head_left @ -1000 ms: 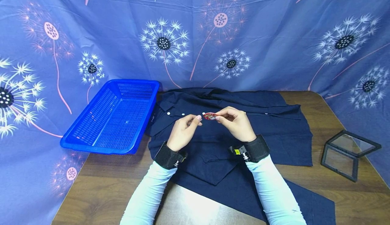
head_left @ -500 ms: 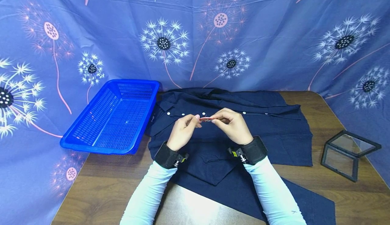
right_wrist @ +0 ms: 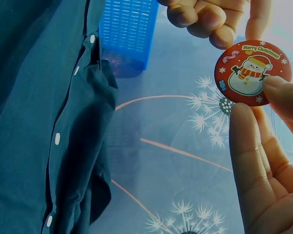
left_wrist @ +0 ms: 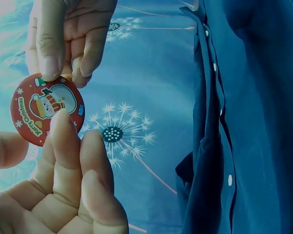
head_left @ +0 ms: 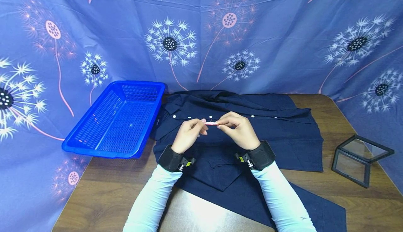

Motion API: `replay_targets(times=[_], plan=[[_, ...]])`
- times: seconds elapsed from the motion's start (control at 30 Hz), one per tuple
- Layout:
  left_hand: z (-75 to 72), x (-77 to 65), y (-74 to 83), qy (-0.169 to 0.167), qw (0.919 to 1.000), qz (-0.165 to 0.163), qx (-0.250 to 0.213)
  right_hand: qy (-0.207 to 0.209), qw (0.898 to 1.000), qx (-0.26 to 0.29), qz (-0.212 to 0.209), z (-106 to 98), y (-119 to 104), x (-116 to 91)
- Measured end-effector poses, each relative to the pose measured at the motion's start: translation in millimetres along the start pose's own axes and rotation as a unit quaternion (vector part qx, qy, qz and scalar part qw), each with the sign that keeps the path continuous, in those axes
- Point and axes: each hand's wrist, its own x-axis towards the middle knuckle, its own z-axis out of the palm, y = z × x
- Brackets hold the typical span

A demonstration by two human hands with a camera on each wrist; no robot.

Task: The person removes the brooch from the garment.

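A round red pin badge with a snowman and "Merry Christmas" print is held between both hands above a dark navy shirt. Seen from the head it is nearly edge-on, with a thin line sticking up from it. My left hand holds its left edge by the fingertips; in the left wrist view a finger overlaps the printed face of the badge. My right hand pinches the opposite edge, its thumb on the printed face of the badge in the right wrist view. White buttons run along the shirt front.
A blue plastic basket stands at the left of the wooden table. On the right lies an open black frame-like case with clear panels. A blue dandelion-print cloth hangs behind and around the table.
My right hand has moved slightly left, bringing the badge to my left fingertips, which now hold it too. The badge has tilted from showing its red face to nearly edge-on.
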Motion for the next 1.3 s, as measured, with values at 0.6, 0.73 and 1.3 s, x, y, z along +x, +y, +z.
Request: replay_targets(times=[0.6,0.73,1.3], plan=[[-0.1,2.9,-1.8,0.012,0.9982,-0.023,-0.054,-0.019,1.000,0.023,0.008,3.3,2.2,-0.7],[0.2,2.0,-1.0,0.019,0.9973,-0.023,-0.067,-0.023,1.000,0.015,0.008,3.3,1.2,-0.6],[0.5,1.9,-0.2,0.026,0.9893,-0.051,-0.134,-0.033,0.999,-0.012,-0.001,2.8,-1.5,-0.8]])
